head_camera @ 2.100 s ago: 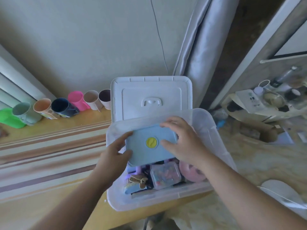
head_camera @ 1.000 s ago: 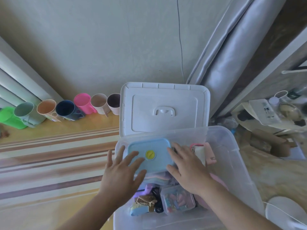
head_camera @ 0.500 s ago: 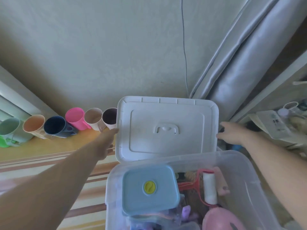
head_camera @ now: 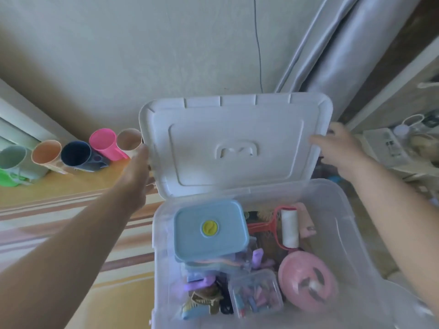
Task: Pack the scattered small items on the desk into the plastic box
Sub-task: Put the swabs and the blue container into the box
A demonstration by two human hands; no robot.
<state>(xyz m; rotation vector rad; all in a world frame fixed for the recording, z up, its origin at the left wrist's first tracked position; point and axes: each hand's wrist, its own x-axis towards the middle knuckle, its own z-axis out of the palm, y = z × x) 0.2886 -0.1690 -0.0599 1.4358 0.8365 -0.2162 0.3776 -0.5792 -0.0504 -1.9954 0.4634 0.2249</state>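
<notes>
1. The box point(head_camera: 337, 224) is clear plastic with rounded corners; it sits at the desk's point(head_camera: 71, 191) right end, open and nearly full.
2. Its white lid point(head_camera: 232, 141) is held up, tilted, just behind the box's far wall, with its moulded handle recess facing the camera. Its lower edge lies close to the box's far rim.
3. The left hand point(head_camera: 135, 169) grips the lid's left edge; the fingers go behind the lid and are hidden.
4. The right hand point(head_camera: 337, 146) holds the lid's right edge, thumb on the front face, fingers curled round the back.
5. Inside the box, at far left, a pale blue container point(head_camera: 210, 231) with a yellow round plug in its lid lies on top of other things.
6. To its right lies a red-framed lint roller point(head_camera: 288, 227) with a white roll, against a pink item at the far right.
7. Nearer the camera sit a round pink case point(head_camera: 307, 281) and a small clear case point(head_camera: 256, 290) holding pastel bits.
8. At near left are purple clips point(head_camera: 257, 256), a brownish claw clip point(head_camera: 205, 296) and a blue item, partly hidden and blurred.
9. Along the wall at the desk's back stands a row of cups point(head_camera: 78, 153) lying mouths toward the camera: green-grey, peach, navy, pink and beige.
10. A striped mat point(head_camera: 47, 229) covers the desk left of the box.
11. A grey curtain point(head_camera: 332, 51) hangs behind the lid on the right.
</notes>
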